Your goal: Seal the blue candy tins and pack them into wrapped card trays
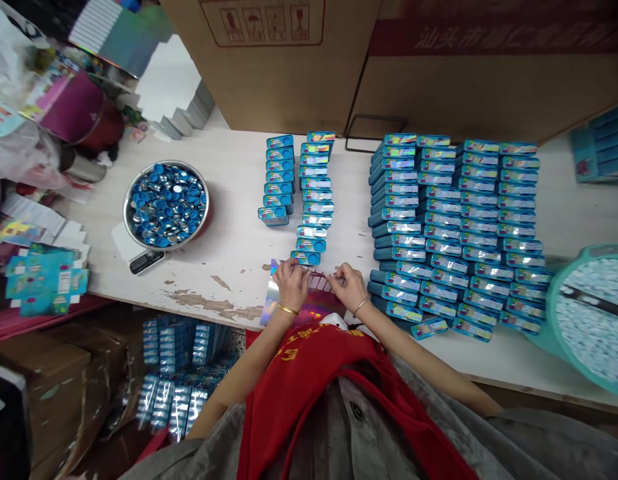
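Note:
A shiny, rainbow-reflecting sheet (269,303) with white-lined rectangles, like a sticker sheet, lies at the table's front edge against the red apron. Over its upper left part, my left hand (293,287) is closed, fingertips pinched together. My right hand (349,290) pinches at the sheet's upper right edge, thumb and forefinger together. Whatever thin piece is between the fingertips is too small to make out. Just beyond my left fingers stands the nearest small blue box (306,257) of a column of upright boxes. A shorter column of blue boxes (279,181) stands to its left.
Several dense rows of blue boxes (441,233) stand at right, beside a teal tub (563,333) of small wrapped pieces. At left, a metal bowl (205,223) of blue caps sits on a scale (147,262). Large cartons (293,80) line the back. More boxes (176,373) lie below the table.

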The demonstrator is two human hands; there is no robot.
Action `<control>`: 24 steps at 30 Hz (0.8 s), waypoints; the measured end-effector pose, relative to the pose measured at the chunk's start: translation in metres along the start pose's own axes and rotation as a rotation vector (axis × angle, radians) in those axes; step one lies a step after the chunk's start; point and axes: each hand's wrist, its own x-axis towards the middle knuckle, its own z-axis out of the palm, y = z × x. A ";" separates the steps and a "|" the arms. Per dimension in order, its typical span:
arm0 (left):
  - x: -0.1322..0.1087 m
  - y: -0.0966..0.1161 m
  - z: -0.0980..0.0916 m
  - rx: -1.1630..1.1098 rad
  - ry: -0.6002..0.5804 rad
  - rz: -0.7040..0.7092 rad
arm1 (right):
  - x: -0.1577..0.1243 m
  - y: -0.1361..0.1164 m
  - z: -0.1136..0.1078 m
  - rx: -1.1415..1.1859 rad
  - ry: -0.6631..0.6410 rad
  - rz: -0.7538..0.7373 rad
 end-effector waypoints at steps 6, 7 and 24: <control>0.001 -0.002 0.001 0.012 -0.033 0.025 | 0.001 -0.006 -0.003 0.002 -0.072 -0.058; 0.000 -0.004 0.000 0.008 -0.035 0.023 | 0.002 -0.007 -0.005 -0.023 -0.097 -0.069; 0.031 -0.058 -0.091 -0.145 -0.523 0.055 | 0.002 -0.024 -0.027 -0.046 -0.368 -0.259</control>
